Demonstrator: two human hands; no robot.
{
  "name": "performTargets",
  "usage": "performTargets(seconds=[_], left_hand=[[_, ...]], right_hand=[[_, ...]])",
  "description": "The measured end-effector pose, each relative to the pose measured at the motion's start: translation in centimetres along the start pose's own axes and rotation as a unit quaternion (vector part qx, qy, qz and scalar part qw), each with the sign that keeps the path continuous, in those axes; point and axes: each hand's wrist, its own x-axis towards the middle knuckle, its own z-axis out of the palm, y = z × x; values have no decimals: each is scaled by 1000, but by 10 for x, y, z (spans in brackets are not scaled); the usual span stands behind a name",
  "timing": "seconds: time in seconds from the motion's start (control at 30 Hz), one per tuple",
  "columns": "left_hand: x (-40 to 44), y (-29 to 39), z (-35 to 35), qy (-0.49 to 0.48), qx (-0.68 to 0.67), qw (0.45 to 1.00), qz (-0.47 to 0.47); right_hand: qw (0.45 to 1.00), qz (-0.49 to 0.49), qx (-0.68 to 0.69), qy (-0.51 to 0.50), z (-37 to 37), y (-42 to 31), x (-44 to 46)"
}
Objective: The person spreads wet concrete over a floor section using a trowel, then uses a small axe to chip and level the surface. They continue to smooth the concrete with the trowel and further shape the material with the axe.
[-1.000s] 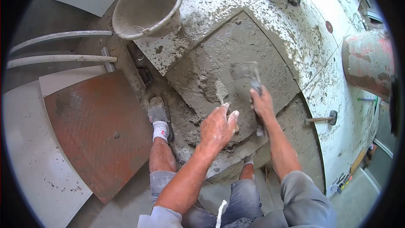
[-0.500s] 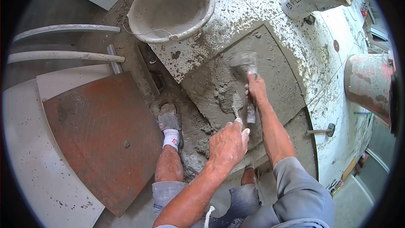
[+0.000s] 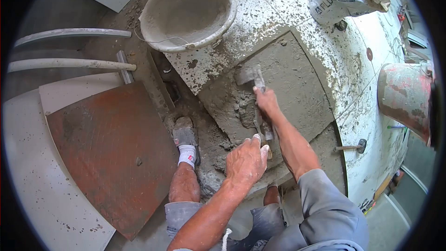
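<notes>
Fingers [image 3: 259,93] of my right hand [image 3: 267,103] clamp a flat trowel [image 3: 248,75] over the mortar [image 3: 299,76]; my left hand [image 3: 247,160] grips a small trowel [image 3: 257,120]. Spreading appears underway; the next stroke calls for even pressure.

A single head-worn camera looks forward and steeply down through a wide, round-edged lens, the frame's corners black. The grey sleeve [image 3: 325,204], lower right, is closest; the left hand [image 3: 246,160] and right hand [image 3: 267,101] sit near mid-frame, over wet mortar [image 3: 299,83] seen almost from above. The bucket [image 3: 158,42], upper left of centre, is farther off.
</notes>
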Motion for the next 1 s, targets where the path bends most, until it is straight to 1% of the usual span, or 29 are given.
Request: performTargets(seconds=[0.03,0.1,0.17,0.2,0.23,0.27,0.3,0.33,0.37,0.4,0.43,0.47,0.5,0.53,0.57,0.6,0.63,0.7,0.73,0.77,0.83,0.87,0.9,0.93,0.97,1.0], left_hand=[[1,2,1,-10,-2,1000,4],[2,3,3,-15,2,1000,0],[6,2,0,-17,5,1000,-5],[6,1,-4,-5,-3,1000,-5],[4,0,-5,4,-10,1000,-5],[2,-2,-4,2,-11,1000,-8],[3,-4,-2,3,-7,1000,-7],[4,-3,0,3,-3,1000,-4],[3,-1,2,2,-4,1000,-1],[4,2,5,0,-8,1000,8],[5,5,5,0,-12,1000,15],[5,5,4,2,-14,1000,13],[6,5,2,-6,-12,1000,3],[8,3,-1,-12,-11,1000,-6],[9,0,-3,-11,-14,1000,-11],[7,-3,-6,-9,-19,1000,-14],[6,-5,-7,-4,-23,1000,-15],[6,-5,-9,-9,-16,1000,-22],[6,-3,-10,-18,-9,999,-25],[7,-1,-9,-17,-8,1000,-20],[7,2,-8,-12,-14,1000,-7],[9,2,-11,-10,-13,1000,-5],[10,1,-15,-10,-15,1000,-9],[6,-1,-16,-16,-18,1000,-18],[4,-3,-15,-18,-19,999,-23],[5,-5,-16,-13,-20,999,-26]], right_hand=[[1000,1,0,4,-8,-2,-4],[992,-70,-97,41,-21,-8,-10],[992,-77,-81,52,-36,-12,-9],[996,10,78,50,-43,-14,-8],[966,101,233,47,-50,-22,-14],[955,123,257,86,-50,-32,-17],[955,122,256,86,-40,-26,-10],[993,43,106,34,-26,-13,0],[998,-36,-48,-18,-21,-8,2],[998,-37,-48,-14,-19,-1,3],[995,-66,-74,0,-18,1,0],[990,-94,-100,10,-15,1,-2],[990,-94,-101,8,-17,6,1],[997,-63,-30,38,-23,14,9],[997,-28,38,64,-30,-2,0],[968,79,229,61,-34,-15,-16],[969,79,225,57,-18,-1,-7],[993,0,85,79,21,37,26],[996,-53,-35,56,35,32,18],[996,-53,-34,61,24,16,7],[989,-88,-114,30,-5,-10,-15],[992,-95,-70,42,-15,-14,-20],[992,-97,-71,41,-20,-22,-21],[995,18,85,46,-29,-39,-36],[961,133,238,51,-32,-49,-44],[960,120,238,85,-17,-36,-36]])
